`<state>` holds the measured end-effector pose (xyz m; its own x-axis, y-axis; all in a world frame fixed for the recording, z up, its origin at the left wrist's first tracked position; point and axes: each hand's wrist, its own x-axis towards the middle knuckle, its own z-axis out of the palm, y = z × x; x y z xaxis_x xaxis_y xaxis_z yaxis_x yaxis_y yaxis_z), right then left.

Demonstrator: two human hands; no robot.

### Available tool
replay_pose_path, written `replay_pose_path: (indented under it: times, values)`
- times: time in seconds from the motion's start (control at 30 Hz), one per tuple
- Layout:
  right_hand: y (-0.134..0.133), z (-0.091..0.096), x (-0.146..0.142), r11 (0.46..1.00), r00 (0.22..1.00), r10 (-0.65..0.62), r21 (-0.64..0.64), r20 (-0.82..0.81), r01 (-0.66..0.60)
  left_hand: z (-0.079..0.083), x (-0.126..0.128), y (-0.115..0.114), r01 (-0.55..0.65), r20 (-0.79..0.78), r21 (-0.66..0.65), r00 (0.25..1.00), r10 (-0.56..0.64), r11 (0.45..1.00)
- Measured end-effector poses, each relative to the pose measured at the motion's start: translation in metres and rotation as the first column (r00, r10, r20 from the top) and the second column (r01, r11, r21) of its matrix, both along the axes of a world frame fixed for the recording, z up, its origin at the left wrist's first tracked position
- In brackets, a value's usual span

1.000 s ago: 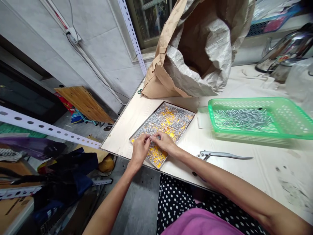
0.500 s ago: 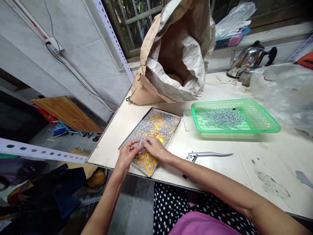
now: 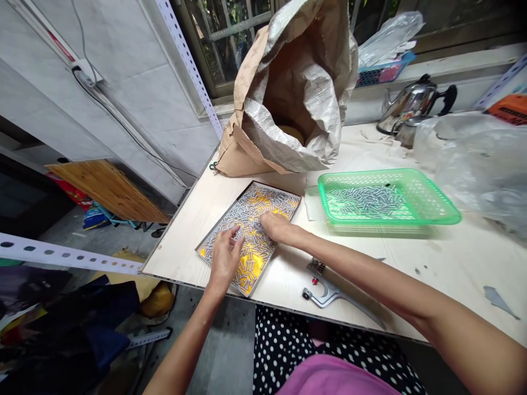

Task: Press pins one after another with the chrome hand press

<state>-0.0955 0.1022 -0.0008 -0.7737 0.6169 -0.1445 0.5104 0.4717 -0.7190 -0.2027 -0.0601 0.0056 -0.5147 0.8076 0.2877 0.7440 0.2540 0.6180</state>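
Observation:
A shallow rectangular tray (image 3: pixel 254 267) with a yellow bottom lies on the table, strewn with many small silvery metal pins (image 3: pixel 242 211). My left hand (image 3: pixel 224 258) is over the tray's near left part, its thumb apart from the slightly bent fingers and nothing visible between them. Farther in, my right hand (image 3: pixel 276 226) reaches down to the pins with its fingers curled together. Motion blurs those fingertips, and whether a pin is in them is hidden. A metal hand tool (image 3: pixel 327 296) with long curved handles lies under my right forearm, which partly covers it.
Right of the tray stands a green perforated plastic basket (image 3: pixel 428 206) holding more metal pins. A large open paper sack (image 3: pixel 247 148) is behind the tray. A metal kettle (image 3: pixel 411 104) and clear plastic bags (image 3: pixel 469 153) occupy the back right. The table's edge (image 3: pixel 181 281) runs close in front.
My hands, close together before, have moved apart. The right one went farther up the tray, while the left shifted a little right and its fingers loosened. More of the hand tool shows.

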Motion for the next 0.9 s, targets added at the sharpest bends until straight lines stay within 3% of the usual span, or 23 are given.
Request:
replay_pose_path:
  times: [0.1, 0.2, 0.4, 0.53, 0.67, 0.8, 0.9]
  values:
    - [0.009, 0.008, -0.006, 0.989, 0.994, -0.05, -0.146, -0.095, 0.036, -0.001, 0.004, 0.004, 0.036, -0.062, -0.037, 0.997, -0.038, 0.999]
    - [0.026, 0.018, -0.002, 0.941, 0.971, -0.145, -0.33, -0.191, 0.075, -0.005, 0.007, 0.005, 0.088, -0.124, -0.11, 0.987, -0.102, 0.99]
    - [0.049, 0.035, 0.014, 0.709, 0.905, -0.296, -0.705, -0.305, -0.006, -0.012, 0.016, 0.017, 0.157, -0.245, -0.187, 0.949, -0.201, 0.97]
    - [0.053, 0.039, 0.019, 0.567, 0.877, -0.361, -0.821, -0.318, -0.065, -0.009, 0.025, 0.034, 0.186, -0.359, -0.27, 0.891, -0.278, 0.945]
    - [0.052, 0.038, 0.022, 0.467, 0.869, -0.398, -0.88, -0.295, -0.085, -0.008, 0.031, 0.052, 0.207, -0.428, -0.384, 0.824, -0.372, 0.9]
    - [0.05, 0.036, 0.027, 0.398, 0.859, -0.432, -0.913, -0.276, -0.093, -0.01, 0.024, 0.062, 0.255, -0.308, -0.331, 0.881, -0.36, 0.908]
    - [0.044, 0.032, 0.032, 0.372, 0.853, -0.446, -0.923, -0.269, -0.097, -0.008, 0.01, 0.063, 0.214, -0.011, -0.18, 0.976, -0.219, 0.96]
